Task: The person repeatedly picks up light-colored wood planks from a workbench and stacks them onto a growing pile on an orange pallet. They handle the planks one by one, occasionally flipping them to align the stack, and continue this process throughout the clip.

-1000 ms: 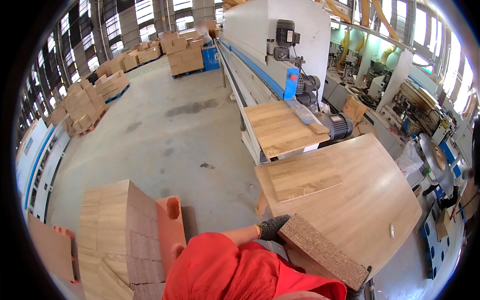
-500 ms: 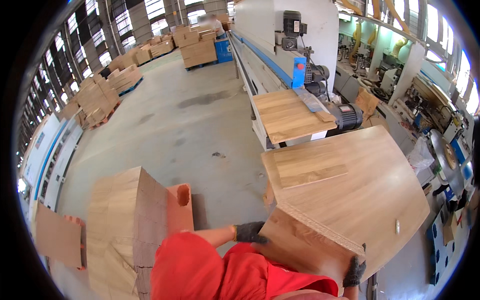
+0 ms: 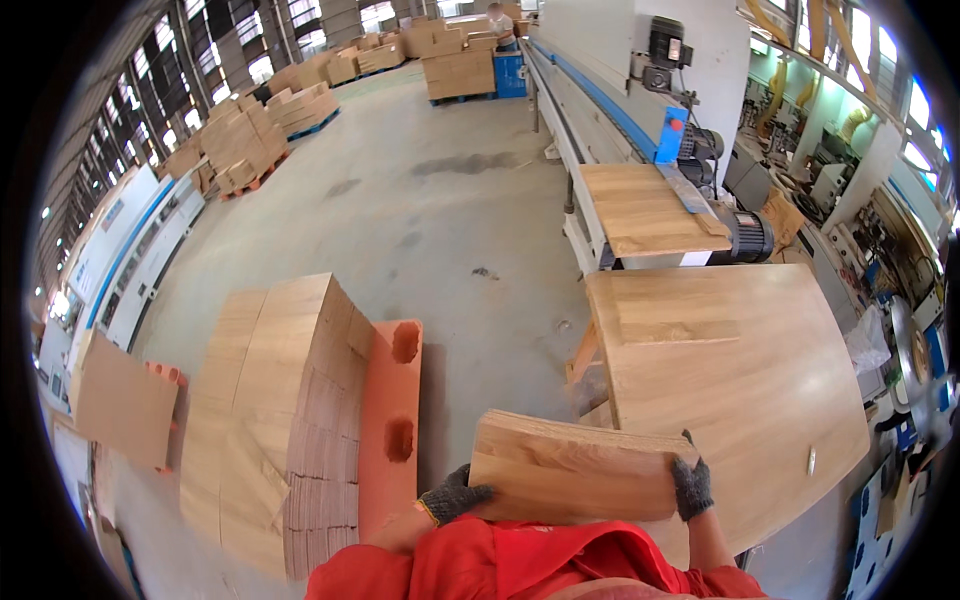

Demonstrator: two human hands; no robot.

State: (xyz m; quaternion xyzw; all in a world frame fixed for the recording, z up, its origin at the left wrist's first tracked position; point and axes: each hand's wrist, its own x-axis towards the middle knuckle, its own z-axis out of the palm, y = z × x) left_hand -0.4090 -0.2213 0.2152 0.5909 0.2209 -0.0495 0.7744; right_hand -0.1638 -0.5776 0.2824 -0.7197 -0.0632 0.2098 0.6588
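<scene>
- A big factory hall with a grey concrete floor (image 3: 420, 240) spreads out ahead, with stacks of brown cartons (image 3: 460, 75) on pallets at the far end.
- At the centre, right in front of the red garment (image 3: 500, 560), is a bundle of wood-grain boards (image 3: 580, 470), seemingly several pressed face to face, a broad face toward the wearer and the layered edges on top.
- The left hand (image 3: 455, 497), in a dark knitted glove, grips the bundle's lower left end; the right hand (image 3: 692, 488), gloved alike, is closed around its right end, fingers reaching up toward the top edge.
- The step in hand looks like handling the bundle as one load. Whether the worktable bears any of its weight, I cannot tell.
- By my judgement, the next move calls for steady inward pressure from both hands, so that the inner boards do not slip, and for both ends kept level.
- Just to the right is the worktable (image 3: 740, 390), bearing a flat board (image 3: 680, 331) and a small pale object (image 3: 812, 460).
- To the left stands a tall pile of boards (image 3: 325, 440) beside an orange pallet (image 3: 395, 365).
- Farther out, a long machine (image 3: 600, 85) carries another panel (image 3: 650, 210) at its near end, beside a dark motor (image 3: 750, 235).
</scene>
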